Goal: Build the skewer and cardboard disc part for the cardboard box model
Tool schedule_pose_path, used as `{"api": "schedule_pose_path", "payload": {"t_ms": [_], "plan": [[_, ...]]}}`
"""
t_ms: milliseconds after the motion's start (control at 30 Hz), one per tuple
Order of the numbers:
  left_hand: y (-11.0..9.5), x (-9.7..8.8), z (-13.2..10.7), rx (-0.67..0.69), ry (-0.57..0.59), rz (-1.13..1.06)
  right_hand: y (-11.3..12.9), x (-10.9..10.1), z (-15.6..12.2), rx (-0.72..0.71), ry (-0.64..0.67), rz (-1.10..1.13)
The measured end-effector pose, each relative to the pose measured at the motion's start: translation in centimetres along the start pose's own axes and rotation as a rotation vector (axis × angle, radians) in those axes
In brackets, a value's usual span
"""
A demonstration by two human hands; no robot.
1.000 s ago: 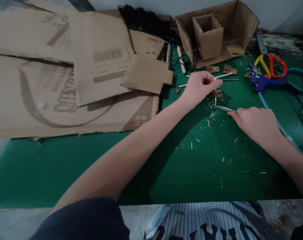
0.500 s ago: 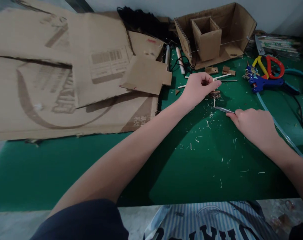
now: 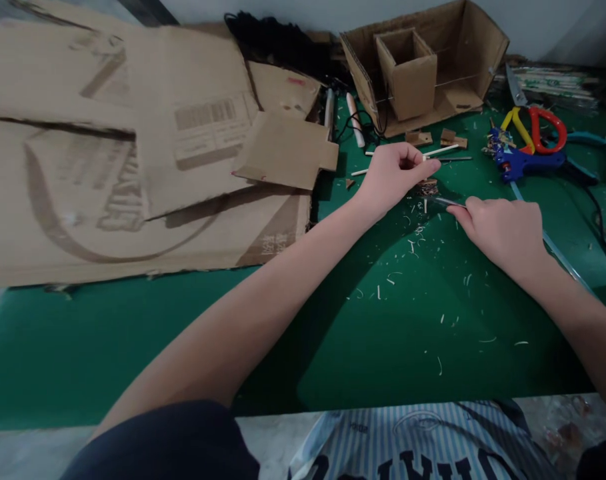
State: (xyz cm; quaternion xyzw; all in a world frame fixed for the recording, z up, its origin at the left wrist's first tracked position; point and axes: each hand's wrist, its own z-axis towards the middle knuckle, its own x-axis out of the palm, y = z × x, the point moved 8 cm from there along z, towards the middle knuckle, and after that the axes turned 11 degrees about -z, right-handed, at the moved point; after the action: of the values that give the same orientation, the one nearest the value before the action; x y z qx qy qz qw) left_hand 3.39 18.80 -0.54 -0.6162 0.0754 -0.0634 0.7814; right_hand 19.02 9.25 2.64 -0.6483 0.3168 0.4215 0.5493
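My left hand (image 3: 393, 175) is closed in a pinch on a thin pale stick that carries a small brown cardboard wheel (image 3: 427, 187), held upright just above the green mat (image 3: 283, 333). My right hand (image 3: 503, 230) is closed around a slim metal blade (image 3: 443, 201), whose tip points left and reaches the wheel's lower edge. Pale shavings lie scattered on the mat below both hands.
Flattened cardboard sheets (image 3: 133, 147) cover the left of the mat. An open cardboard box model (image 3: 423, 67) stands at the back. A blue glue gun (image 3: 525, 162), red and yellow scissors (image 3: 537, 123), white sticks (image 3: 355, 120) and small cardboard scraps (image 3: 435, 138) lie nearby.
My right hand has moved up and left, bringing the blade tip from a short way below the wheel up against it. My left hand has kept its hold.
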Motion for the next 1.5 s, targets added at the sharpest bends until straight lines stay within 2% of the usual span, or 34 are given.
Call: {"api": "schedule_pose_path", "payload": {"t_ms": [200,367,500,700,933,1033,1200,1300,1500], "plan": [[0.0,-0.3,-0.2,0.009,-0.021,-0.036,0.4,0.4,-1.5,-0.074,0.124,-0.019],[-0.4,0.0,-0.3,0.006,-0.015,-0.013,-0.4,-0.3,-0.9,-0.003,0.055,-0.024],[-0.4,-0.2,-0.3,0.015,-0.027,-0.007,-0.1,-0.1,-0.1,0.009,0.041,0.006],[-0.5,-0.2,-0.3,0.019,-0.019,-0.007,0.3,0.5,-1.7,-0.064,0.166,-0.002],[-0.7,0.1,-0.2,0.038,-0.008,0.009,-0.1,0.4,-0.4,0.0,0.039,0.002],[-0.4,0.0,-0.2,0.033,-0.008,-0.007,0.3,0.5,-0.2,-0.005,0.059,0.009],[-0.4,0.0,-0.3,0.029,-0.004,0.008,0.6,0.6,-1.6,-0.062,0.126,-0.021],[-0.6,0.2,-0.3,0.019,0.003,0.011,0.2,0.8,-1.7,-0.063,0.091,-0.039],[-0.7,0.2,-0.3,0.027,0.02,-0.002,-0.3,0.6,0.1,-0.012,-0.012,-0.011]]}}
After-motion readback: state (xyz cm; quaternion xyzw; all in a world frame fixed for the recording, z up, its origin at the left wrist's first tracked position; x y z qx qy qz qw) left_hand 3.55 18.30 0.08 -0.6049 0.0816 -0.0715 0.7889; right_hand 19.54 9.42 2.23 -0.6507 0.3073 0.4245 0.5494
